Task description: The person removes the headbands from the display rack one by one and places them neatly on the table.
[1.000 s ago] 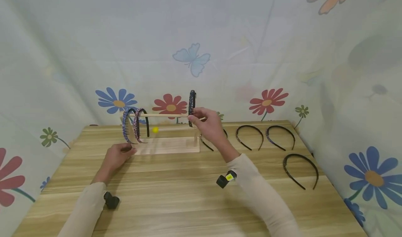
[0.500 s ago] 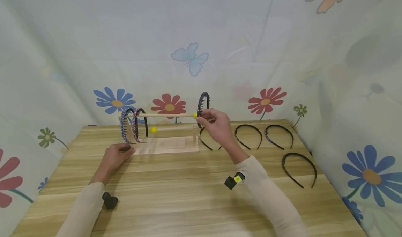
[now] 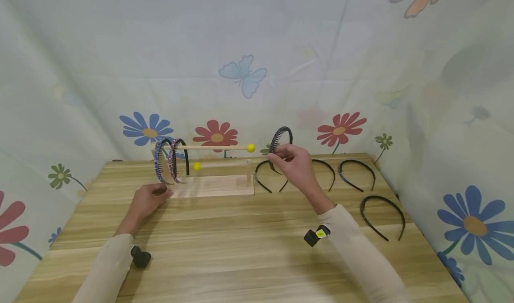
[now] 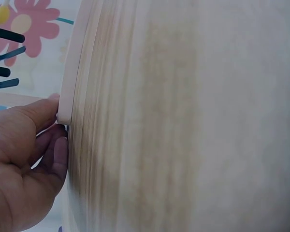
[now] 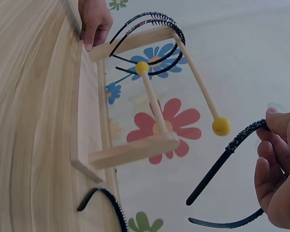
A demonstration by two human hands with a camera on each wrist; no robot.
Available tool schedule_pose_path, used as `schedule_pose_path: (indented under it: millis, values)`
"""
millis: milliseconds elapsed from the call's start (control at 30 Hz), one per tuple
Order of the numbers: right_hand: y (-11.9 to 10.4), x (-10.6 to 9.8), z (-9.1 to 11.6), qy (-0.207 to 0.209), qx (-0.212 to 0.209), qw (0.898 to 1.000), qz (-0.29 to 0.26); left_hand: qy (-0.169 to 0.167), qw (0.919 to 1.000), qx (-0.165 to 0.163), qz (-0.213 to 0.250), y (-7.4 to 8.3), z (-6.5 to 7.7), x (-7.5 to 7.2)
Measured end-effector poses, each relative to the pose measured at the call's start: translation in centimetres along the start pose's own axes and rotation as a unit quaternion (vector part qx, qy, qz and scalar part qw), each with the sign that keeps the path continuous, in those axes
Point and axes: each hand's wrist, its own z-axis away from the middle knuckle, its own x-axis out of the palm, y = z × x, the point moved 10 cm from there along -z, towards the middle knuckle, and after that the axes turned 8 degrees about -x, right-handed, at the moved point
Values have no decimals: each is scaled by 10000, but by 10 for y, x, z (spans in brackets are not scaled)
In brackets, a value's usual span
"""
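My right hand [image 3: 295,167] pinches a black headband [image 3: 275,139] with a dark beaded band and comb teeth, held upright in the air. It is apart from the upper rod [image 3: 217,147] of a wooden stand, right of that rod's yellow ball tip [image 3: 250,148]. Two headbands, one blue-beaded [image 3: 158,164] and one pink-beaded [image 3: 173,162], hang near the rod's left end. My left hand [image 3: 146,202] grips the left end of the stand's base [image 3: 218,185]. In the left wrist view, the thumb lies on the base's edge [image 4: 72,72] with fingers curled below.
Several black headbands lie on the table's right side, among them a blue-beaded one [image 3: 340,171] and one nearer the front [image 3: 383,197]. A lower rod with a yellow ball [image 5: 142,67] points left from the stand's right post [image 5: 135,150]. A floral cloth [image 3: 180,71] hangs behind.
My right hand has moved right with the black headband, from the upper rod's end to beyond its yellow ball, which now shows fully. My left hand stays at the base.
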Motion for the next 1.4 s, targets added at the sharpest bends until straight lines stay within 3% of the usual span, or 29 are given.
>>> schedule_pose_path:
  millis: [600,867,1400]
  values:
    - [41,-34,39,-124,778,9956,504,-82,9999,-80,23,-1,2,2]
    - [54,-41,55,-304,1093,9900,835,41,10000,47,22,2,3,0]
    - [95,-62,92,-392,1747,9767,1187,-24,10000,47,47,3,3,0]
